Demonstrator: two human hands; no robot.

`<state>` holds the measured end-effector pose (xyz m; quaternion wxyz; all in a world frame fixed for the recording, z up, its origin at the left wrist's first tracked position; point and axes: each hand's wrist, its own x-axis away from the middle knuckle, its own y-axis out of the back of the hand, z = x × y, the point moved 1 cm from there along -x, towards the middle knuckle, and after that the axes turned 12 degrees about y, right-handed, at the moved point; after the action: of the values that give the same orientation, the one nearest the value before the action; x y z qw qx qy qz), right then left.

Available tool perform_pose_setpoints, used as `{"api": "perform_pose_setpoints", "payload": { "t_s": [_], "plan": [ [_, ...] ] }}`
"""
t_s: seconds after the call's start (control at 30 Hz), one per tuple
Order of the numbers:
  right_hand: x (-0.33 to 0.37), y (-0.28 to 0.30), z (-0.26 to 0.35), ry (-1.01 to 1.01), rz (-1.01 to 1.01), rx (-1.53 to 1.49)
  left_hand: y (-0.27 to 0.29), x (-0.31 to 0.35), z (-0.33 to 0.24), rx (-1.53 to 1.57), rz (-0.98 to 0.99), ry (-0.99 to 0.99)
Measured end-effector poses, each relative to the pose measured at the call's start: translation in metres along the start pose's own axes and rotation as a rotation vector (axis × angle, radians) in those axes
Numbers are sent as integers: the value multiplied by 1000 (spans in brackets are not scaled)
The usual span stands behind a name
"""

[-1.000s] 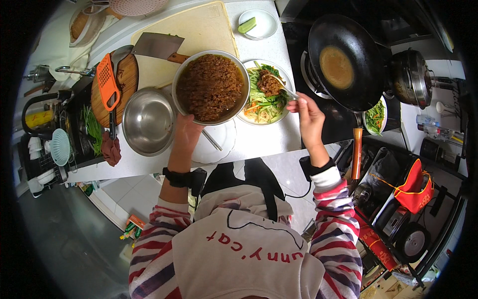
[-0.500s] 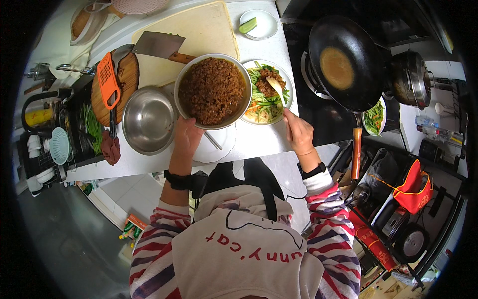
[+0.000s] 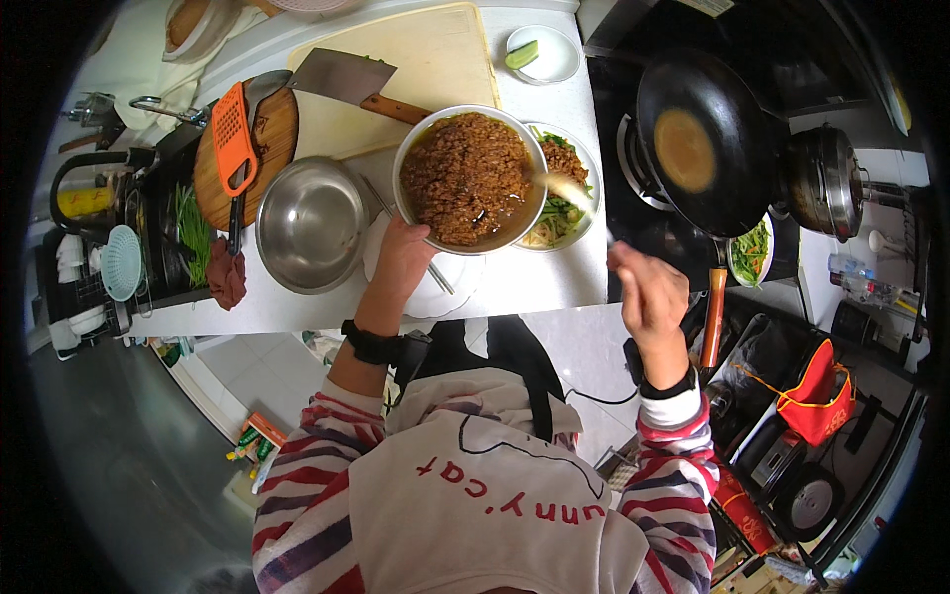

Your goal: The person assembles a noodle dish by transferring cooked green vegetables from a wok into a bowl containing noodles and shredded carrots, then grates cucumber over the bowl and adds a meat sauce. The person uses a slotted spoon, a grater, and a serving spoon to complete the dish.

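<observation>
My left hand (image 3: 404, 255) grips the near rim of a metal bowl (image 3: 399, 188), fingers underneath and thumb at the edge. The bowl is full of brown minced meat sauce (image 3: 465, 173) with liquid pooled at its near right side. In my right hand (image 3: 653, 295) is a pale spoon (image 3: 568, 191), blurred by motion, its tip at the bowl's right rim. Partly under the bowl, a white plate (image 3: 594, 168) carries shredded green vegetables (image 3: 559, 220), pale strands and a heap of the sauce.
An empty steel bowl (image 3: 312, 223) and chopsticks (image 3: 441, 278) on a white plate (image 3: 421, 297) lie left. Behind are a cleaver (image 3: 341, 76), a cutting board (image 3: 445, 49) and an orange grater (image 3: 231, 134). A wok (image 3: 737, 129) sits on the stove at right, its wooden handle (image 3: 713, 322) toward me.
The bowl has shifted right, now covering part of the vegetable plate, and liquid shows inside it. My right hand has moved right and nearer, taking the spoon off the plate to the bowl's rim.
</observation>
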<state>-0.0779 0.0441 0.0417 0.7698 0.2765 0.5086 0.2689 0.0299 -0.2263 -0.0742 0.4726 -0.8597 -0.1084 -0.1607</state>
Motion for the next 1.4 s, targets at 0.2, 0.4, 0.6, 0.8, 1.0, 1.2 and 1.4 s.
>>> {"api": "perform_pose_setpoints", "payload": {
  "t_s": [0.2, 0.4, 0.6, 0.8, 1.0, 1.2, 1.4],
  "plan": [
    [-18, -11, 4, 185, 383, 58, -10, 1, 6, -4, -1, 20],
    [-9, -42, -6, -416, 244, -379, -10, -1, 7, -67, -38, 34],
    [0, -55, -30, -1044, 102, -942, -9, -2, 12, -110, -61, 42],
    [7, -54, -38, -1177, 68, -1015, -6, -6, 17, -99, -79, 76],
    [9, -52, -38, -1173, -23, -1018, -6, -8, 18, -94, -70, 76],
    [8, -45, -38, -1116, -66, -1042, -14, -13, 18, -64, -81, 74],
    [3, -35, -37, -1123, -153, -1097, -10, -15, 12, -29, -46, 11]
  ]
}}
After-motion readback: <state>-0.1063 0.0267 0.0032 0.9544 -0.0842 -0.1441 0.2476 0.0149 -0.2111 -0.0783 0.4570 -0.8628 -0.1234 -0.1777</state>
